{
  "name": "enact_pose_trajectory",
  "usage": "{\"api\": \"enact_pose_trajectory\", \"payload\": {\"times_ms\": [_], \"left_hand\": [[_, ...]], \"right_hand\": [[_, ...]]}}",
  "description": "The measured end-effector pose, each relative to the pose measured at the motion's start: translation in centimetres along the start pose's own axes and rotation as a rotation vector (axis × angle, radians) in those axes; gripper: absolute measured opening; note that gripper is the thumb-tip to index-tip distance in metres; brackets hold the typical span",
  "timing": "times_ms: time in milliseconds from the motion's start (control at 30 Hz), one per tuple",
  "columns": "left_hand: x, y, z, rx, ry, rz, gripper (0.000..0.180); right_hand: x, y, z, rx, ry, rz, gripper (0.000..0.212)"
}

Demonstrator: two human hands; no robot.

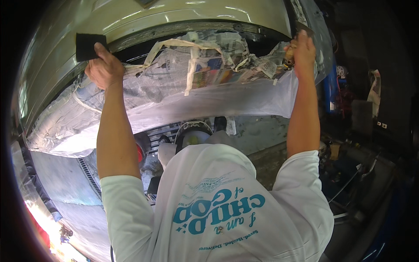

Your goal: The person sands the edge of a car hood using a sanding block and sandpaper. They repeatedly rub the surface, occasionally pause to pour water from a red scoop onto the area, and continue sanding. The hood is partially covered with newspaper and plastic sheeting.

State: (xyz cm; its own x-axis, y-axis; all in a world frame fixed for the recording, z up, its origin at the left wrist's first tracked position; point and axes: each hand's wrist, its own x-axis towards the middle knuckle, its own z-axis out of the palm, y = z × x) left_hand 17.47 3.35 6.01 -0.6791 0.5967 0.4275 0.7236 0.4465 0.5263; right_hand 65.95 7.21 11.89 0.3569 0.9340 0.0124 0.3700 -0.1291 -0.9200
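My left hand (104, 66) is closed on a thin black square plate (87, 47), its thumb lying over the plate's face. The plate is raised in front of a pale, glossy car body panel (174, 16). At the far right my right hand (304, 51) wraps round a putty knife, whose tan handle (289, 54) comes out below the fist. The knife's dark, flat blade (304, 29) points up beside the panel's right end. Between my hands, newspaper masking (218, 70) with torn strips of tape (190, 72) covers the lower part of the vehicle.
Clear plastic sheeting (244, 98) hangs below the newspaper, and more plastic (324, 48) drapes at the right. A concrete floor (65, 174) with a slotted drain (89, 177) lies at the left. Dark clutter stands at the lower right beside a blue upright (332, 87).
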Motion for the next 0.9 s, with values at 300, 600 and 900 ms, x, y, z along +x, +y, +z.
{"api": "enact_pose_trajectory", "payload": {"times_ms": [300,600,900], "left_hand": [[0.6,-0.7,0.9,-0.051,0.134,0.06,0.089],[0.1,0.3,0.3,-0.05,0.061,-0.058,0.093],[0.7,-0.7,0.7,0.036,0.013,-0.13,0.096]], "right_hand": [[-5.9,1.3,3.5,0.21,-0.124,0.017,0.05],[-8.3,0.6,8.7,-0.052,-0.378,-0.214,0.05],[-13.9,4.2,3.1,0.503,-0.349,0.28,0.029]]}}
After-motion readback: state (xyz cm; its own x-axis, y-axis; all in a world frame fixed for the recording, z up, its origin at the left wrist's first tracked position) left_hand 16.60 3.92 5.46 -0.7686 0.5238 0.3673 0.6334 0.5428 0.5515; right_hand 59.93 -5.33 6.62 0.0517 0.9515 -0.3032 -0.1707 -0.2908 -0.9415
